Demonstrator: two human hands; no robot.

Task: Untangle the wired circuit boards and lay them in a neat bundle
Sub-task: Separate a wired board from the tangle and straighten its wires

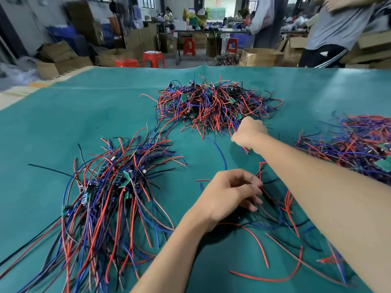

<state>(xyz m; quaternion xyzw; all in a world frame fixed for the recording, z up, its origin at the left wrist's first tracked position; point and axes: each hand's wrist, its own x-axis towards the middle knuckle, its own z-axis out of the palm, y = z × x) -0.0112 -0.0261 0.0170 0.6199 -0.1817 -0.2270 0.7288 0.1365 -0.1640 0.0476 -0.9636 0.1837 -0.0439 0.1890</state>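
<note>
A tangled heap [213,104] of small green circuit boards with red, blue and black wires lies at the middle back of the green table. My right hand [250,133] reaches to its near right edge, fingers curled around wires there. My left hand [230,194] rests lower in the middle, fingers curled on a small group of wired boards [275,210] spread under my right forearm. A combed bundle [110,199] lies at the left, boards together and wires fanning toward me.
Another tangled pile [357,144] sits at the right edge. The green mat [63,115] covers the table. Beyond its far edge stand red stools [153,59], cardboard boxes [258,57] and a person [336,32] at the back right.
</note>
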